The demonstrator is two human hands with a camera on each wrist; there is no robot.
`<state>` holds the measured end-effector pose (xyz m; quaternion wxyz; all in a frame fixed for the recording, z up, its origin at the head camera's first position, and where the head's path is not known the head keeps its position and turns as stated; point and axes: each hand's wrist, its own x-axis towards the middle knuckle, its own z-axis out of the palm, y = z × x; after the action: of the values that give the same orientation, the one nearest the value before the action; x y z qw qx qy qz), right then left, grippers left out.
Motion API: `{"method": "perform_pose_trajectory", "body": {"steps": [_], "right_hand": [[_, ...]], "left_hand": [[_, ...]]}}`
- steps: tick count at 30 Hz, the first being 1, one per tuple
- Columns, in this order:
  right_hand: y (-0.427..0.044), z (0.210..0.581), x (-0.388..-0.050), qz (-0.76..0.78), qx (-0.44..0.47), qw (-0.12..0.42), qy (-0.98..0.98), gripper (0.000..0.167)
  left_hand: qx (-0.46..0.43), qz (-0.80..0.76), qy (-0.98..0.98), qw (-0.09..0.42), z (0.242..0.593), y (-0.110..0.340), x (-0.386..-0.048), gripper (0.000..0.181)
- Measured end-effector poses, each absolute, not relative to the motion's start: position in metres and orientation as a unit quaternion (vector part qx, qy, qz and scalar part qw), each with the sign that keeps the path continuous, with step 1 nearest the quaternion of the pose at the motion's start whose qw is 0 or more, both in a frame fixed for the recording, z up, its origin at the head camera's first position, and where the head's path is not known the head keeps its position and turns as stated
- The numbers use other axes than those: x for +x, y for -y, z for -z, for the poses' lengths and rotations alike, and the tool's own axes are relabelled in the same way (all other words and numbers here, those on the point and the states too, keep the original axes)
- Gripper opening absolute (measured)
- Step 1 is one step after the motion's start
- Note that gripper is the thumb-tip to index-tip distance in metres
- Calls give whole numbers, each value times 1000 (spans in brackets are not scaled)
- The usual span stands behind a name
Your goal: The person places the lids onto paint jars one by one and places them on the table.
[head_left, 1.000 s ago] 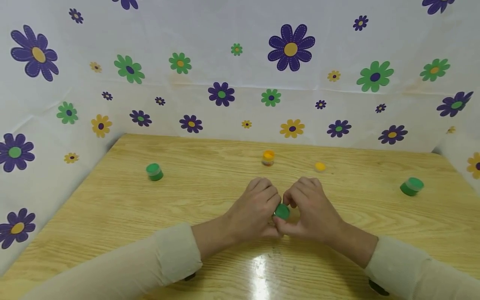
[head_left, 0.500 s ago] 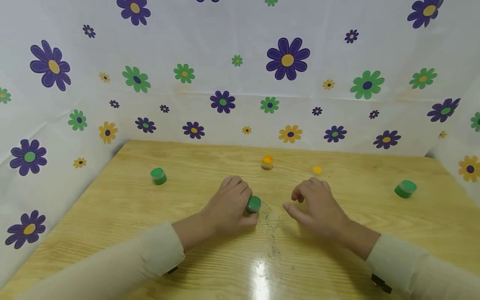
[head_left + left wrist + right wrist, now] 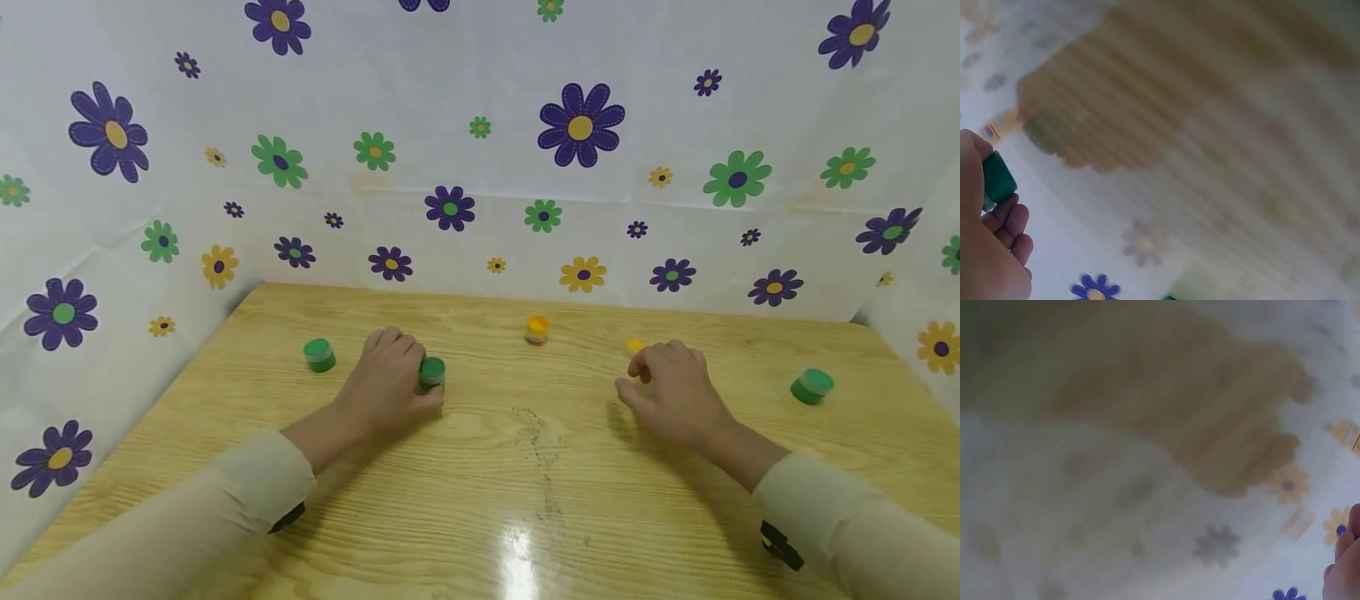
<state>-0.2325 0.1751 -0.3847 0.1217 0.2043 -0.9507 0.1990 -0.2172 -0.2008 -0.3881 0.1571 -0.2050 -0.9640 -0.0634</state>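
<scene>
In the head view, my left hand (image 3: 386, 379) grips a small green paint pot (image 3: 432, 372) between thumb and fingers at left of centre. The left wrist view also shows this green pot held by the thumb and fingers. Farther right, my right hand (image 3: 671, 392) hovers over the table with its fingers loosely bent and nothing in them. Just beyond its fingers lies a yellow lid (image 3: 635, 345), partly hidden by the hand. A second green pot (image 3: 319, 355) stands to the left of my left hand.
A yellow paint pot (image 3: 537, 330), its top uncovered, stands toward the back of the wooden table (image 3: 465, 500). Another green pot (image 3: 812, 387) sits at the right. Dark specks mark the middle of the tabletop. A flower-patterned cloth (image 3: 495, 175) rises behind and at both sides.
Both hands were together at the green pot. They have parted: the left hand carried the pot leftward, and the right hand let go and moved right, near the yellow lid.
</scene>
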Motion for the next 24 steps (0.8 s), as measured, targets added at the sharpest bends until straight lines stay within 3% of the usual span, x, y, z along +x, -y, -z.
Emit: {"method": "perform_pose_trajectory", "body": {"steps": [10, 18, 24], "right_hand": [[-193, 383, -264, -186, 147, 109, 965, 35], [-194, 388, -282, -213, 123, 58, 968, 47], [-199, 389, -287, -192, 106, 31, 975, 55]], "left_hand": [[-131, 73, 980, 130, 392, 231, -248, 40], [-63, 92, 989, 92, 394, 252, -254, 35], [-48, 98, 991, 81, 393, 252, -258, 42]]}}
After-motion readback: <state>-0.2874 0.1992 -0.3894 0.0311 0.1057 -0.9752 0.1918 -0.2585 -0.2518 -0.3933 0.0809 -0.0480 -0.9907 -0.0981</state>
